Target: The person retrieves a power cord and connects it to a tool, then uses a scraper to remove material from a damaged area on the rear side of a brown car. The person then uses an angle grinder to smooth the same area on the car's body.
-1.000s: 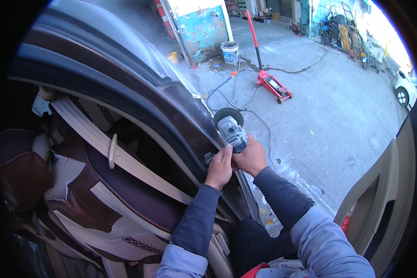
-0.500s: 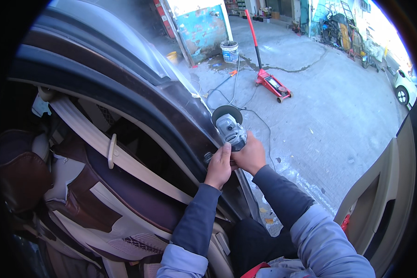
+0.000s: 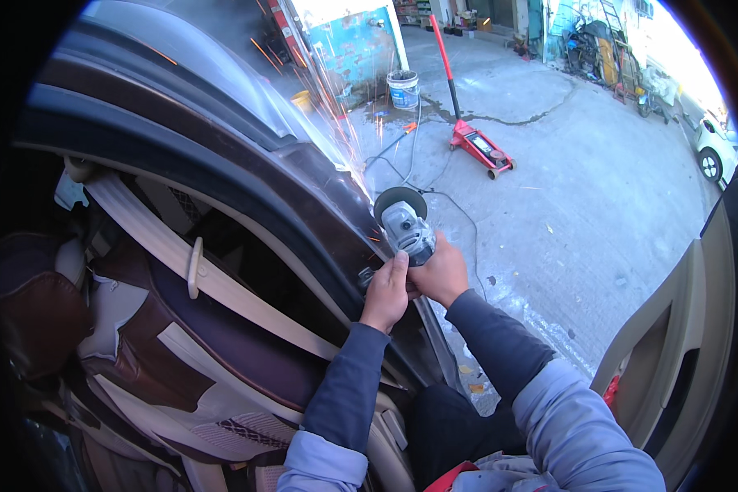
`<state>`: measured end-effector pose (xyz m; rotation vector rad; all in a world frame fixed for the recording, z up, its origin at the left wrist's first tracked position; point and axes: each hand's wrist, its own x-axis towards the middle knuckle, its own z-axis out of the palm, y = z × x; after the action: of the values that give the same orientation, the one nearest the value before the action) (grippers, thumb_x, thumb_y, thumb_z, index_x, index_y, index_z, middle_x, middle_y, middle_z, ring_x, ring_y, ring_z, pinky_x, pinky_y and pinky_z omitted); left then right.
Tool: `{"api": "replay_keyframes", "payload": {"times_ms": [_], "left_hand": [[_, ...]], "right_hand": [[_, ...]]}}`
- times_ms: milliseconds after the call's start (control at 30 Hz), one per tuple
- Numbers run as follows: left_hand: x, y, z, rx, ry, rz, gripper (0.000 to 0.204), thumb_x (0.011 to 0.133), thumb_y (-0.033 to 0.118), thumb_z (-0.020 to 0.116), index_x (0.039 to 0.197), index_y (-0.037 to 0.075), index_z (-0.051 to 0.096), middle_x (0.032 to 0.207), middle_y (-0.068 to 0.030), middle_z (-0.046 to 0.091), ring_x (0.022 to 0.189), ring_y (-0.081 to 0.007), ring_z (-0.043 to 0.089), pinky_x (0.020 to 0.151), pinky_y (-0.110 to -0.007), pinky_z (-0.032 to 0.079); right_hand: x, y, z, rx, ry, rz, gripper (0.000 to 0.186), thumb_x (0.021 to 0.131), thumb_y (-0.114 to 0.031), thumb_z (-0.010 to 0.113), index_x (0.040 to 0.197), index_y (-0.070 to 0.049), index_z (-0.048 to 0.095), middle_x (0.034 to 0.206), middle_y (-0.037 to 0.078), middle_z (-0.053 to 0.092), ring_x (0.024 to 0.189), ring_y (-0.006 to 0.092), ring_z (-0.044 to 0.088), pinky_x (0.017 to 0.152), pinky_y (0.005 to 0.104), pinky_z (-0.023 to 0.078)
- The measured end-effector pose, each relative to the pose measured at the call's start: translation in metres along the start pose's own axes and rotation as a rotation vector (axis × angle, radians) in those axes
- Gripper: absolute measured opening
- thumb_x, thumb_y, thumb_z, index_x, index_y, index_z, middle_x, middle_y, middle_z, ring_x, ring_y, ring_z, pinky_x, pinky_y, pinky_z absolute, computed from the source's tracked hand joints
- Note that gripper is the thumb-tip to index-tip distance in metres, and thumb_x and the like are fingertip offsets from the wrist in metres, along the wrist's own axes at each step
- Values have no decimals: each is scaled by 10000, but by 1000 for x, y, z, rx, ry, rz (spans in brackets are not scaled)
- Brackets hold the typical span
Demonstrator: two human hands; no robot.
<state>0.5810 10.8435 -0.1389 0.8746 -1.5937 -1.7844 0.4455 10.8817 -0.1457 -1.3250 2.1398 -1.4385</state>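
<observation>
Both my hands grip an angle grinder [image 3: 411, 235] with a grey metal head and a dark round disc [image 3: 399, 202]. The disc's left edge meets the outer rim of the dark brown car body [image 3: 336, 197] beside the door opening. Orange sparks [image 3: 348, 152] fly up and away from that spot. My right hand [image 3: 442, 273] wraps round the grinder's body. Closed against it from the left is my left hand [image 3: 387, 293], thumb on top; its fingers are partly hidden. Clear plastic sheeting [image 3: 246, 78] covers the car farther back.
Inside the car hang a beige seat belt [image 3: 160, 225] and brown-and-beige seats [image 3: 164, 353]. An open door panel [image 3: 681, 328] stands at right. On the concrete are a red floor jack [image 3: 481, 149], a white bucket [image 3: 404, 90] and a cable [image 3: 467, 217]. A white car [image 3: 712, 152] is far right.
Sparks now stream from where the disc meets the car body; none showed before. My hands and the grinder have barely shifted.
</observation>
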Motion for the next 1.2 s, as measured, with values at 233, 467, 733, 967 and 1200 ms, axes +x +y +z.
{"api": "replay_keyframes", "payload": {"times_ms": [233, 467, 733, 967, 1200], "left_hand": [[-2, 0, 0, -37, -16, 22, 642, 1122, 531, 409, 1388, -31, 567, 1228, -165, 670, 1063, -241, 712, 914, -396, 621], [-1, -1, -1, 41, 15, 27, 653, 1122, 537, 402, 1387, -38, 561, 1222, -173, 669, 1070, -247, 711, 921, -396, 616], [-4, 4, 1, -49, -5, -3, 631, 1130, 521, 389, 1425, -16, 539, 1261, -166, 660, 1107, -246, 696, 946, -400, 603], [-2, 2, 0, -33, -5, -8, 609, 1136, 499, 385, 1439, -10, 529, 1308, -165, 642, 1135, -248, 687, 958, -402, 599], [-3, 3, 2, -49, -3, 7, 600, 1140, 483, 376, 1448, -11, 518, 1311, -167, 641, 1143, -254, 688, 957, -402, 604]], "right_hand": [[-5, -2, -2, -9, -5, 35, 580, 750, -393, 846, 1042, 34, 584, 952, 309, 714, 937, 497, 700, 816, 528, 563], [-4, 1, 1, 5, -3, 33, 574, 748, -386, 847, 1048, 27, 582, 960, 304, 713, 943, 497, 696, 821, 530, 560], [-5, -5, 1, -38, 27, 18, 560, 755, -361, 850, 1056, 24, 577, 974, 296, 705, 954, 493, 689, 821, 528, 553], [-3, 0, 4, -19, 29, -6, 553, 757, -357, 852, 1070, 10, 583, 979, 285, 709, 955, 486, 694, 820, 524, 556], [-1, 4, 7, 20, 15, -9, 554, 751, -349, 856, 1083, 4, 587, 981, 284, 710, 959, 488, 692, 824, 520, 557]]}}
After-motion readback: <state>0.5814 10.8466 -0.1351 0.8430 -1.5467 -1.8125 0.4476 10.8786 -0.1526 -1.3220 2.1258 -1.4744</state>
